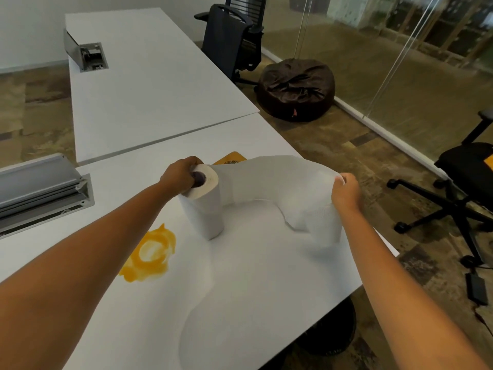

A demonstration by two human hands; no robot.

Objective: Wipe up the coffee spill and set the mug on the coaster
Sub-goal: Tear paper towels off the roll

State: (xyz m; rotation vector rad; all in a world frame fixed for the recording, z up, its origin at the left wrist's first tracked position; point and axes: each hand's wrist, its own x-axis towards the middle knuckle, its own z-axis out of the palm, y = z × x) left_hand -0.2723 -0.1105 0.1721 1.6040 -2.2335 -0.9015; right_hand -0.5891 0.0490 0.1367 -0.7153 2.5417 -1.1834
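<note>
A white paper towel roll (205, 206) stands upright on the white table (253, 276). My left hand (179, 175) grips the roll's top. A long sheet (277, 182) is pulled off to the right, its end pinched in my right hand (345, 190). An orange-brown coffee spill (152, 249) with a ring mark lies on the table left of the roll, under my left forearm. A yellow coaster (232, 158) peeks out behind the roll and sheet, mostly hidden. No mug is in view.
A grey cable tray with open lid (40, 193) sits at the table's left. A second white table (149, 84) adjoins behind. Office chairs (464, 182) (234, 38) and a dark beanbag (296, 89) stand on the floor to the right. The table edge runs near my right arm.
</note>
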